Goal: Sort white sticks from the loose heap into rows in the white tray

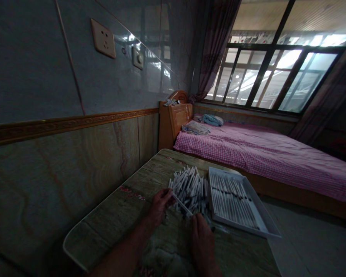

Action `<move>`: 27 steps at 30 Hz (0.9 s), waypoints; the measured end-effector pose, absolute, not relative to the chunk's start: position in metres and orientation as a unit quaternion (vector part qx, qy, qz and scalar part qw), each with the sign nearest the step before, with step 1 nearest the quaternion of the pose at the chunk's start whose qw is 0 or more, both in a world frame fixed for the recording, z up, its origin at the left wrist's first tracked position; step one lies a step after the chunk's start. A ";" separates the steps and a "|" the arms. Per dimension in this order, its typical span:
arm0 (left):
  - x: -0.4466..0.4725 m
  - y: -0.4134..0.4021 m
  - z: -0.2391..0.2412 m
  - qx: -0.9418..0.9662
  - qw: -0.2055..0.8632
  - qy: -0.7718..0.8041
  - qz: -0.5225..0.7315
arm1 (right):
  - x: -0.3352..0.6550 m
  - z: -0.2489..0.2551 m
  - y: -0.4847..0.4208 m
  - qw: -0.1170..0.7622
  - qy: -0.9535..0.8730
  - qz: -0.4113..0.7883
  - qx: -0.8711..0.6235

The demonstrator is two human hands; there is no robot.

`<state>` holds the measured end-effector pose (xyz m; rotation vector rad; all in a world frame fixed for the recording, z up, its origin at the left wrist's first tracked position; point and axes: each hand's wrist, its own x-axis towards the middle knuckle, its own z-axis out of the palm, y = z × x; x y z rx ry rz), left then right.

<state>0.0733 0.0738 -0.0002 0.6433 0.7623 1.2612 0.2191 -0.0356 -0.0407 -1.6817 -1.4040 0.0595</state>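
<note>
A pile of several white pen-like sticks [188,186] lies on a small table [109,219]. My left hand [160,204] and my right hand [202,240] hold one white stick [182,204] between them, each pinching one end, just in front of the pile. To the right of the pile a white tray [261,221] holds several sticks laid side by side in rows.
The table stands against a tiled wall [60,165] on the left. Beyond it is a bed with a pink checked sheet [262,154] and a wooden headboard [174,119], under a barred window [271,77]. Bare floor [311,242] lies at the right.
</note>
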 end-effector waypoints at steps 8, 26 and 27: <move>0.075 0.070 0.003 0.325 0.685 0.346 0.552 | 0.239 -0.085 -0.033 0.411 -0.643 -0.231 -0.603; 0.071 0.074 0.011 0.305 0.693 0.321 0.569 | 0.247 0.037 -0.038 0.403 -0.578 0.099 -0.703; 0.070 0.075 0.012 0.302 0.691 0.326 0.570 | 0.264 0.044 -0.035 0.410 -0.565 0.090 -0.711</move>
